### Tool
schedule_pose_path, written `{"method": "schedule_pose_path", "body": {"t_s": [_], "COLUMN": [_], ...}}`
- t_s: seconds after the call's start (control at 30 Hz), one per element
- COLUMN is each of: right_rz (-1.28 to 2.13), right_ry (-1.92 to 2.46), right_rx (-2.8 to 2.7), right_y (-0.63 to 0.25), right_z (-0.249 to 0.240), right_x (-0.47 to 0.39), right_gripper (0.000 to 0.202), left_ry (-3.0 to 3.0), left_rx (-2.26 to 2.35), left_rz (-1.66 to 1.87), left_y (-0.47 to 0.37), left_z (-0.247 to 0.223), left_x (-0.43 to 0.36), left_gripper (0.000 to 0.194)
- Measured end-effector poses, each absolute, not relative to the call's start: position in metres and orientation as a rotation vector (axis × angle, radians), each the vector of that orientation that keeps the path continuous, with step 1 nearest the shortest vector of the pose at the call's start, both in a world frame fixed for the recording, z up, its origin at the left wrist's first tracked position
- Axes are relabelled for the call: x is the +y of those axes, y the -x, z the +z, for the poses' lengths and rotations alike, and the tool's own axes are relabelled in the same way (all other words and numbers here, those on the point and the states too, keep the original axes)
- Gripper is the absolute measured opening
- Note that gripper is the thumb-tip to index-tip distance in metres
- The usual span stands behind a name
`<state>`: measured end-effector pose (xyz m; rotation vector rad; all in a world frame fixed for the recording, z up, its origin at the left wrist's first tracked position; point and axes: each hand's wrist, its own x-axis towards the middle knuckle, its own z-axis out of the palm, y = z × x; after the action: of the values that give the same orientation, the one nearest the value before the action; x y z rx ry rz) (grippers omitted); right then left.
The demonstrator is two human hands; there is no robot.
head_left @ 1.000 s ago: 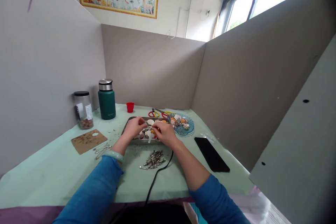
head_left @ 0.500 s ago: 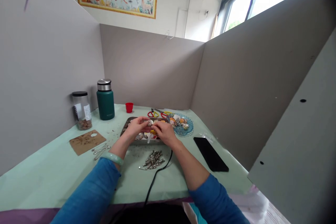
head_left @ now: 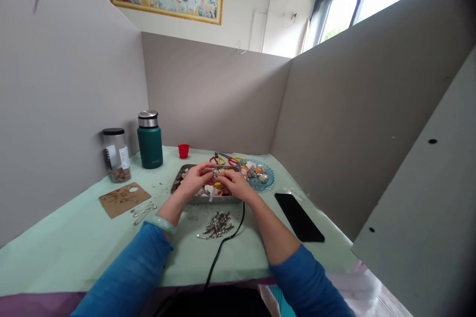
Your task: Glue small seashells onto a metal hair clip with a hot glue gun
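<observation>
My left hand [head_left: 196, 180] and my right hand [head_left: 235, 183] meet above a metal tray [head_left: 215, 199] holding small mixed pieces. Between their fingertips is a small silvery piece [head_left: 216, 173], too small to name, and the fingers of both hands are closed around it. White and yellow pieces lie in the tray beneath. Just nearer to me on the table rests a pile of small metal clips [head_left: 218, 225]. To the right of the tray, a blue glass plate [head_left: 268, 182] bears orange, white and shiny pieces.
On the left stand a green bottle [head_left: 150, 147], a lidded jar [head_left: 119, 158] and a red cup [head_left: 183, 151]; brown cardboard [head_left: 122, 201] and safety pins [head_left: 143, 212] lie nearer. Scissors [head_left: 234, 160] are behind the tray. A black phone [head_left: 299, 218] and black cable [head_left: 219, 250] lie closer.
My right hand has shifted slightly right and up, and the fingers of both hands have turned a little around the small piece. The other objects stay in place.
</observation>
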<state>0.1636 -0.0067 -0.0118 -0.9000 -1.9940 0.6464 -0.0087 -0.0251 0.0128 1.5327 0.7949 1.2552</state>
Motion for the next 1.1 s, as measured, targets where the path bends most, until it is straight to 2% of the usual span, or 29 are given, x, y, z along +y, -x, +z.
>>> {"method": "schedule_pose_path", "body": {"t_s": [0.17, 0.47, 0.6, 0.83, 1.1], "right_rz": [0.908, 0.972, 0.789, 0.195, -0.041], "right_ry": [0.844, 0.784, 0.816, 0.778, 0.704], "right_rx": [-1.901, -1.844, -1.854, -1.893, -1.886], "right_y": [-0.1656, -0.1653, -0.1636, -0.1619, -0.1626], "right_z": [-0.0117, -0.0088, -0.0091, -0.0098, -0.0098], "right_x": [-0.0035, -0.0076, -0.0098, -0.0107, -0.0131], "right_gripper": [0.026, 0.027, 0.022, 0.017, 0.015], "left_ry": [-1.573, -1.609, -1.565, -1.531, -1.556], "left_rx": [0.780, 0.803, 0.787, 0.759, 0.676], "left_rz": [1.242, 1.336, 1.353, 1.320, 1.304], "left_y": [0.0093, 0.0062, 0.0063, 0.0077, 0.0082], "left_z": [0.0103, 0.0120, 0.0130, 0.0103, 0.0076], "left_x": [-0.0215, -0.0238, -0.0245, -0.0217, -0.0199], "left_gripper": [0.041, 0.039, 0.040, 0.039, 0.038]}}
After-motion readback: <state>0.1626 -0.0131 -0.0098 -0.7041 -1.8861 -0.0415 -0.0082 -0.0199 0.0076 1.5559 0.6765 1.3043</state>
